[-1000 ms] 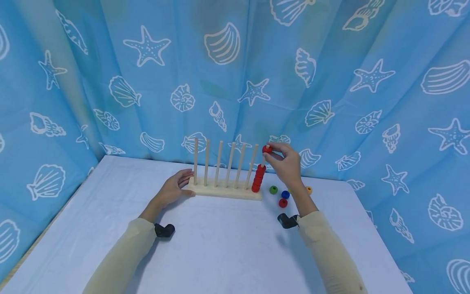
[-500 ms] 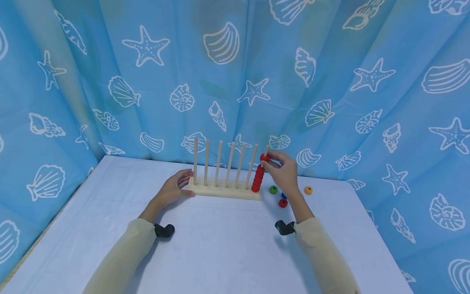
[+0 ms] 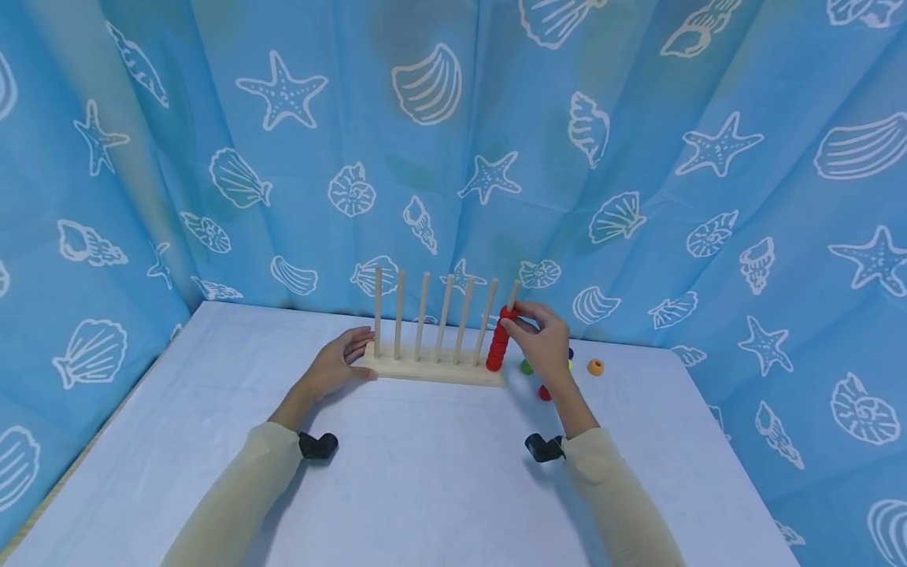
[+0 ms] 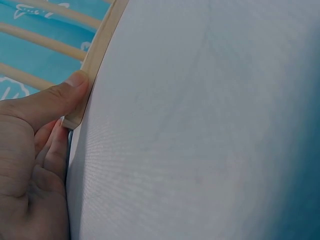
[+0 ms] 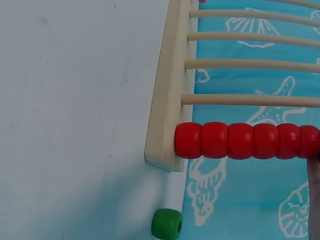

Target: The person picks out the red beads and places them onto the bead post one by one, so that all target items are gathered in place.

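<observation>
- Our right hand (image 3: 544, 340) has come down the rightmost peg (image 3: 513, 294): a second ago it held a red bead at the peg's tip, and now its fingertips pinch the top bead (image 3: 508, 313) just above the red stack (image 3: 499, 345).
- In the right wrist view we count six red beads (image 5: 240, 141) threaded on that peg, touching each other, the lowest against the rack (image 5: 167, 90).
- Our left hand (image 3: 333, 366) has not moved; its thumb (image 4: 55, 97) and fingers grip the rack's left end on the tabletop (image 3: 425, 472).
- The other six pegs (image 3: 423, 315) stand bare.
- Loose beads lie right of the rack: a green one (image 5: 167, 224) near its corner, a red one (image 3: 543, 392) partly behind our right wrist, an orange one (image 3: 596, 367) farther right.
- The blue bead seen earlier is now hidden behind our right hand.
</observation>
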`<state>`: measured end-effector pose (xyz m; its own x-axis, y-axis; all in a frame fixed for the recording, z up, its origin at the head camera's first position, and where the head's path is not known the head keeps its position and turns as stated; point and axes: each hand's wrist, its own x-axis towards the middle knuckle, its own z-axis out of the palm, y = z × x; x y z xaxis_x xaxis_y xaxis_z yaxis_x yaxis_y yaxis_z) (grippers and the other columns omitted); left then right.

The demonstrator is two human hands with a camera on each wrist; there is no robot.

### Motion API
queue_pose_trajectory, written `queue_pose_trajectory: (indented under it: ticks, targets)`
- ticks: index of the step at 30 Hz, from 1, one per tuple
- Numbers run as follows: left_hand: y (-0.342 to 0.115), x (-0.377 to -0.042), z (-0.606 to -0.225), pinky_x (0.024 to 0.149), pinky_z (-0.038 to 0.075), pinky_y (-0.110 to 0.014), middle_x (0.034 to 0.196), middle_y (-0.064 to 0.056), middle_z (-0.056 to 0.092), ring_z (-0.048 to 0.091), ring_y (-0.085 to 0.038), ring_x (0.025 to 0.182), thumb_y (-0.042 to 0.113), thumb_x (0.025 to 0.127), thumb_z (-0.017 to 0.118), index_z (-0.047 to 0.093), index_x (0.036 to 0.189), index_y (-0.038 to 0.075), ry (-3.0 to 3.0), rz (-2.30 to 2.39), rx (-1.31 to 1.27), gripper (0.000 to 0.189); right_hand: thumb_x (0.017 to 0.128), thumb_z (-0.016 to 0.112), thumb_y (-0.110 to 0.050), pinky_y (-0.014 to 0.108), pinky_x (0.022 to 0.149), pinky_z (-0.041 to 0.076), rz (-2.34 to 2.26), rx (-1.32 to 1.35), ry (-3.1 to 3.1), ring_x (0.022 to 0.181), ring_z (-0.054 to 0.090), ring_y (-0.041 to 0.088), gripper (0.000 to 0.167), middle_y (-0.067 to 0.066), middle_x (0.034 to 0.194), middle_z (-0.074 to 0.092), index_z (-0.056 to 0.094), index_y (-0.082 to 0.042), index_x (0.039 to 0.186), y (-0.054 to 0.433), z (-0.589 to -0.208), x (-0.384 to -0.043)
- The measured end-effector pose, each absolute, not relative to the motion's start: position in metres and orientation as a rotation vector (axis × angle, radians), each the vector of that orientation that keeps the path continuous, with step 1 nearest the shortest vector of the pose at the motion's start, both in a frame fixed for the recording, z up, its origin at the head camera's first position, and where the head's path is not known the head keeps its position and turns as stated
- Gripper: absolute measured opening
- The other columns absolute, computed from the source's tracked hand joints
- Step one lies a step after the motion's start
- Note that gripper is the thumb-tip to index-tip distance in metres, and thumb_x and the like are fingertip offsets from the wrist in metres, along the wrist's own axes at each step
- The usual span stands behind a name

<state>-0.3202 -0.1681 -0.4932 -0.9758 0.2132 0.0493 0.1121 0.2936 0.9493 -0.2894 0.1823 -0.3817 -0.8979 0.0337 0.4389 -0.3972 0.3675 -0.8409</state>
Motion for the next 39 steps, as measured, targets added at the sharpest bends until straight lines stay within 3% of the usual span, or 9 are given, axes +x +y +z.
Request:
queue_pose_trajectory:
  ticks: [8,15,39]
  targets:
    - [-0.169,-0.321,-0.493,0.111,0.038,-0.029,0.149,-0.012,0.043,0.042,-0.024,0.136,0.001,0.072,0.084,0.034,0.150,0.007,2.459,1.796,0.316,0.092,0.088,0.073,-0.008,0.033,0.092,0.055,1.609,0.300,-2.227,0.112,0.062,0.033,0.037,0.015,0.121,0.061,0.065,0.000,0.123,0.186,-0.395,-0.300]
    - [-0.170,-0.322,-0.494,0.111,0.039,-0.029,0.148,-0.012,0.043,0.043,-0.024,0.136,0.002,0.072,0.084,0.034,0.150,0.007,2.457,1.799,0.327,0.092,0.086,0.075,-0.019,0.029,0.091,0.055,1.608,0.272,-2.221,0.111,0.063,0.022,0.038,0.007,0.120,0.062,0.068,-0.009,0.122,0.192,-0.414,-0.314]
    - [-0.170,-0.322,-0.496,0.109,0.040,-0.025,0.148,-0.012,0.043,0.043,-0.024,0.136,0.000,0.072,0.084,0.034,0.150,0.005,2.426,1.833,0.332,0.092,0.086,0.076,-0.020,0.030,0.090,0.056,1.586,0.237,-2.225,0.109,0.064,0.019,0.037,0.005,0.119,0.063,0.068,-0.010,0.122,0.190,-0.415,-0.310]
